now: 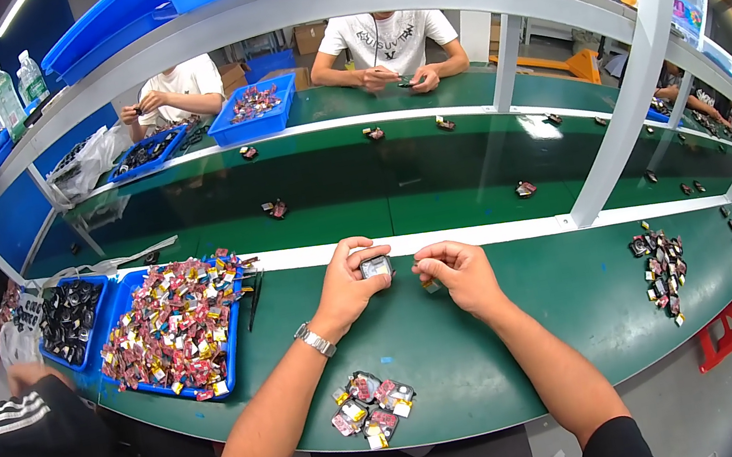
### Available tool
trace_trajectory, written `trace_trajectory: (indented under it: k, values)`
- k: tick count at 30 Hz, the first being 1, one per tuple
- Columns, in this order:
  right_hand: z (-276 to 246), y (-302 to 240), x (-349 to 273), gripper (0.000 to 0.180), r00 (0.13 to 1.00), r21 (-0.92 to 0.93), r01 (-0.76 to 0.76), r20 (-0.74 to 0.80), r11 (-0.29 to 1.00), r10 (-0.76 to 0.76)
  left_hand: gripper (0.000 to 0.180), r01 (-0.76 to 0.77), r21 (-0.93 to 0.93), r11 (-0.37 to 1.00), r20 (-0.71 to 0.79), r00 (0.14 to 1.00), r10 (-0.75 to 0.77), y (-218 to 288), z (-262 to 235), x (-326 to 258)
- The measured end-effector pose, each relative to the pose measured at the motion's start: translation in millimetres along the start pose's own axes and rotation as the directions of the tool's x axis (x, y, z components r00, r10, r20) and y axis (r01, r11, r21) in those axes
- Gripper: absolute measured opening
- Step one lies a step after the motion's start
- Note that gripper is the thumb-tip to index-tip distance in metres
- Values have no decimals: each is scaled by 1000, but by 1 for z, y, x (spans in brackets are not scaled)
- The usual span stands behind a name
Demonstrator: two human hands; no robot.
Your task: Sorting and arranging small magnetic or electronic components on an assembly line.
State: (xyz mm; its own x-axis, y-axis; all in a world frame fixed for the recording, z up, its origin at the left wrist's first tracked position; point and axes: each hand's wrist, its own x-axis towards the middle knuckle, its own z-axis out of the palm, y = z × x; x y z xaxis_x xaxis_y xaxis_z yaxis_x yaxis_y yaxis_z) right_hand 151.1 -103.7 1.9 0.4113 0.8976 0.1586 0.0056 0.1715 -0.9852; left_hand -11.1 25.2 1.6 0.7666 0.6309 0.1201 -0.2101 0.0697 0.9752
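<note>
My left hand (354, 284), a metal-banded watch on its wrist, holds a small dark-rimmed casing (376, 268) with a pale grey inside between thumb and fingers. Just to its right, apart from the casing, my right hand (461, 278) pinches a small part (432, 285). Fingers mostly cover that part; only a pale, yellowish bit shows. On the green bench between my forearms lies a small cluster of dark casings (373, 408) with red boards and yellow-and-white pieces in them.
Left stand a blue tray (233, 374) heaped with red boards and a blue tray of black casings (72, 319). Black tweezers (254, 301) lie beside them. More assemblies (663, 272) lie right. Beyond the white rail, parts dot a green belt (328, 176). Metal posts (623, 75) carry a shelf; co-workers sit around.
</note>
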Motion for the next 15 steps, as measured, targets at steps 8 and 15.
trace_trajectory:
  k: [8,15]
  values:
    - [3,-4,-4,15,1000,-100,25,7,995,-24,44,-59,66,996,-4,998,59,0,-5,0]
    - [11,-10,-12,12,903,-483,422,147,767,-404,30,-159,516,842,130,986,107,8,11,-10]
